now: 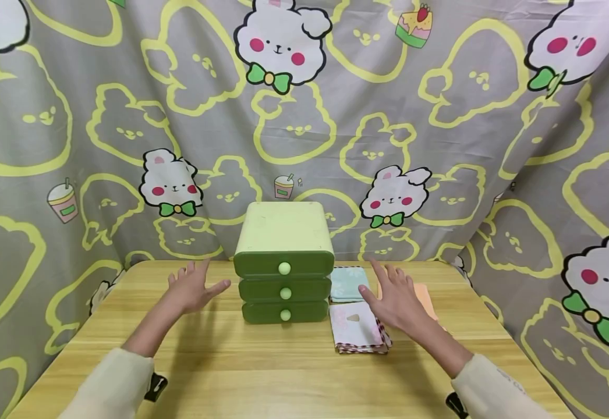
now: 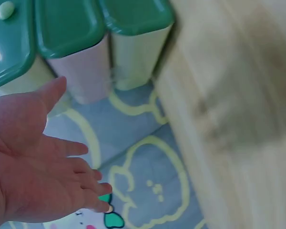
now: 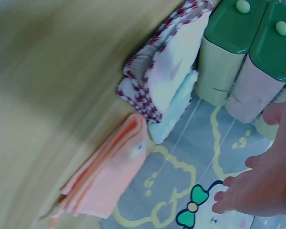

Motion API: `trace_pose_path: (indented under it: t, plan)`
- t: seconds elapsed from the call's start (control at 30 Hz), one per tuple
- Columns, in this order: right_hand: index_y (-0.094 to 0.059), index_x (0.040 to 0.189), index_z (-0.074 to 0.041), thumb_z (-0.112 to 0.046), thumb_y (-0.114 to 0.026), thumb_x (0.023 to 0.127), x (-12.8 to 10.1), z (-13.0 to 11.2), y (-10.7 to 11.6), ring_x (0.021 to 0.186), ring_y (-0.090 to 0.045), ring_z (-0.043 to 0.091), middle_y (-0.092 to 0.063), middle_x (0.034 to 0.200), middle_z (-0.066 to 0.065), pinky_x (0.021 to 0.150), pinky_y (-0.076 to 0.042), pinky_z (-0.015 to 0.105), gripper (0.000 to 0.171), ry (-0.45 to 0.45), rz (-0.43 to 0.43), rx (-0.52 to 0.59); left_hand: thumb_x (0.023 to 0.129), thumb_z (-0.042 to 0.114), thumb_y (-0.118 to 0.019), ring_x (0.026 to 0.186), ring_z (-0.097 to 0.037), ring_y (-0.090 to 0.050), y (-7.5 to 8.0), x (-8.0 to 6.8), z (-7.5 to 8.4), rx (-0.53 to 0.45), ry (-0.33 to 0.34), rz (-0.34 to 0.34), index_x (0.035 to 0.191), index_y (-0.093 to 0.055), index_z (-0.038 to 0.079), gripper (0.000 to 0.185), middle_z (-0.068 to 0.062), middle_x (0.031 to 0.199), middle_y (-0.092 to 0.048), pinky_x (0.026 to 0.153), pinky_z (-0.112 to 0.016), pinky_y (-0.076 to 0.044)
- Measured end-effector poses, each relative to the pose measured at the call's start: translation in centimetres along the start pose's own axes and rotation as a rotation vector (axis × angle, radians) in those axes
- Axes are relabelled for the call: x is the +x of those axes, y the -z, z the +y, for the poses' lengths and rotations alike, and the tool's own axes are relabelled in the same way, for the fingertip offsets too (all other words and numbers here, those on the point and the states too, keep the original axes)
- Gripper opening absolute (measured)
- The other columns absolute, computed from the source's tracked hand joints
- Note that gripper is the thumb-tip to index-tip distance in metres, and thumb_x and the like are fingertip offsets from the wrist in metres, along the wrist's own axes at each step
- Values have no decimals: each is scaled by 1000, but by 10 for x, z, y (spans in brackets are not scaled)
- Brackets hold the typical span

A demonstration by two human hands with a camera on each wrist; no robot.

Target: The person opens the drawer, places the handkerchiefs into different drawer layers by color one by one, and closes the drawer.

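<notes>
A small green cabinet (image 1: 283, 262) with three drawers, each with a pale round knob, stands at the back middle of the wooden table (image 1: 262, 372). My left hand (image 1: 193, 286) hovers open just left of it, fingers spread, holding nothing. My right hand (image 1: 396, 295) hovers open to the cabinet's right, above folded cloths: a pink-and-white one with a red checked edge (image 1: 358, 329), a light blue one (image 1: 349, 283) behind it, and an orange one (image 1: 426, 298) partly hidden by the hand. The wrist views show the left hand (image 2: 43, 162) and right hand (image 3: 262, 181) open beside the cabinet (image 2: 71, 38) (image 3: 248, 47).
A grey cartoon-print curtain (image 1: 304, 116) hangs behind and at both sides of the table. The cloths (image 3: 157, 86) lie stacked close against the cabinet's right side. Bare wood runs along the table's front.
</notes>
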State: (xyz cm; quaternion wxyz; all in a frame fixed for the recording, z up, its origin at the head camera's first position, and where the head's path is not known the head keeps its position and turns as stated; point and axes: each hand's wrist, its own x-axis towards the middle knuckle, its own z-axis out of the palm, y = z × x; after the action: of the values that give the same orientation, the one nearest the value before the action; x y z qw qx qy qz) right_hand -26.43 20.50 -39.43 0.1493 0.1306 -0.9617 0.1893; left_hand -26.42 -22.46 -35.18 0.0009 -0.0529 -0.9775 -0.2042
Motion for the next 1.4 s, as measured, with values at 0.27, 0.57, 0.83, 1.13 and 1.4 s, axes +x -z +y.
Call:
trace_pose_path:
  t: [0.27,0.57,0.83,1.13,1.4]
  plan:
    - [-32,159,-7,-47,-52,103,8,-14,10,141,-36,54,-43,149,34,115,-24,69,71,44,-8,-7,105,49,-49,136,-65,-29,30,17,18,27,-28,41,151,-23,-18,86,-48,150,-27,110,-72,-30]
    - [-25,162,-13,-48,-50,104,10,-32,18,146,-29,52,-37,155,33,119,-21,67,73,35,-59,24,105,54,-43,142,-57,-30,50,26,43,-80,-14,16,157,-18,-12,88,-37,157,-26,113,-67,-31]
    - [-19,164,-12,-52,-49,104,10,-45,23,149,-27,49,-35,159,27,120,-21,64,78,31,-80,35,104,54,-46,144,-53,-30,51,34,70,-82,-59,9,157,-19,-11,88,-34,158,-28,117,-63,-30]
    - [-21,163,-12,-52,-50,103,9,-57,26,150,-24,48,-34,160,25,115,-29,67,78,34,-96,58,106,45,-47,126,-40,-55,46,49,71,-216,-175,-64,152,-40,0,65,-26,138,-57,108,-58,-42]
    - [-29,160,-7,-50,-50,104,12,-64,30,149,-27,48,-35,160,26,115,-31,66,74,52,-122,48,106,47,-49,110,-25,-64,45,58,63,-449,-95,-206,156,-36,3,68,-16,120,-69,102,-48,-50]
